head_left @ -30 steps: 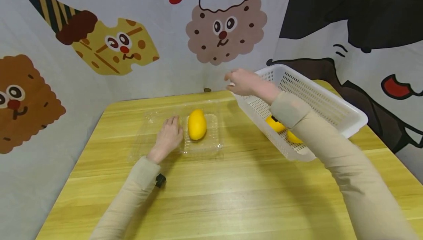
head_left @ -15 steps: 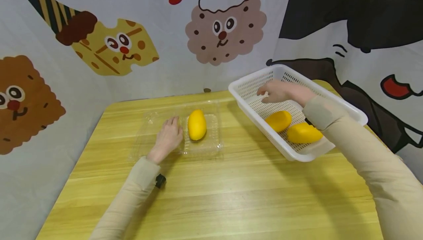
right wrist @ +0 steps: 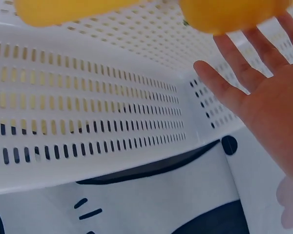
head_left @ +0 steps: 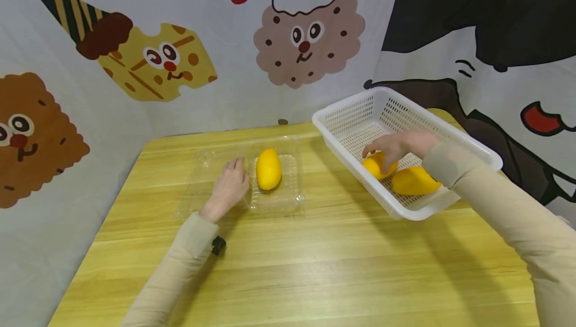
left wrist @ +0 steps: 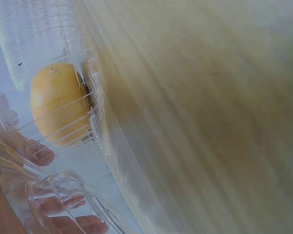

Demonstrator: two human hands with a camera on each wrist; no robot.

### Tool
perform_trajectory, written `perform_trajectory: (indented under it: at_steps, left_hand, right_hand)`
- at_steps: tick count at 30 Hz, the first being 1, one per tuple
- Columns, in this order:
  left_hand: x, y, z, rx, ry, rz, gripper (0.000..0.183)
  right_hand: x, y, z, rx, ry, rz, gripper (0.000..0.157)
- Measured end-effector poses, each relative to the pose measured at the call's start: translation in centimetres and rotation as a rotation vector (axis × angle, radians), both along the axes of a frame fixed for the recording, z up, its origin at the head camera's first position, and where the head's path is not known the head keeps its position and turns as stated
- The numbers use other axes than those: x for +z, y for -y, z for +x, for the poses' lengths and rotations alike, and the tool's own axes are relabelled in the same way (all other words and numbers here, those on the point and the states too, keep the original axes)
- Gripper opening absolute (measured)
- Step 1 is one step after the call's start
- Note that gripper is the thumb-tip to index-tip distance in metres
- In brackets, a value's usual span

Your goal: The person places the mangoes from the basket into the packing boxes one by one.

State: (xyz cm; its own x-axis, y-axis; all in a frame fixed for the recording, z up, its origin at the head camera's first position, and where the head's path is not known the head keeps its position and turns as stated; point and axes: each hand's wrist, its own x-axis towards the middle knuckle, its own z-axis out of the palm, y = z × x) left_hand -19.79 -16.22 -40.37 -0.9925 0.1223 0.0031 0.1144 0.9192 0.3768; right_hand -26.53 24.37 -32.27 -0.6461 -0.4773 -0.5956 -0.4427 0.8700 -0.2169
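A clear plastic clamshell container (head_left: pixel 288 202) lies opened out on the table, with a yellow mango (head_left: pixel 269 169) standing out in its right half. My left hand (head_left: pixel 228 187) grips the fold between the two halves; in the left wrist view, fingertips (left wrist: pixel 83 225) show through the plastic. On the right, my right hand (head_left: pixel 393 147) reaches into a white perforated basket (head_left: pixel 333 139) and holds a mango (head_left: pixel 372 166) from above, thumb on the near side and fingers beyond it. Another mango (head_left: pixel 414 181) lies beside it in the basket.
The wooden table (head_left: pixel 306 262) ends at a cloth backdrop (head_left: pixel 225 112) printed with cartoon figures. The basket's raised rim surrounds the right hand. A small black device (head_left: pixel 218 245) sits at the left wrist.
My right hand has moved from above the basket's far left rim, right and down into the basket, and has taken hold of the left mango there. My left hand has stayed put.
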Motion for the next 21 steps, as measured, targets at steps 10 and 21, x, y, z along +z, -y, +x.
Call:
perform_trajectory:
  at_steps: [10,21]
  left_hand:
    - [0.0,-0.1,0.0,0.004,0.004,-0.002,0.054]
    - [0.1,-0.1,0.1,0.007,0.016,0.008,0.054]
  right_hand:
    - [-1.9,0.4,0.3,0.055,-0.019,0.001,0.07]
    - [-2.4,0.9,0.2,0.065,-0.051,0.033,0.066]
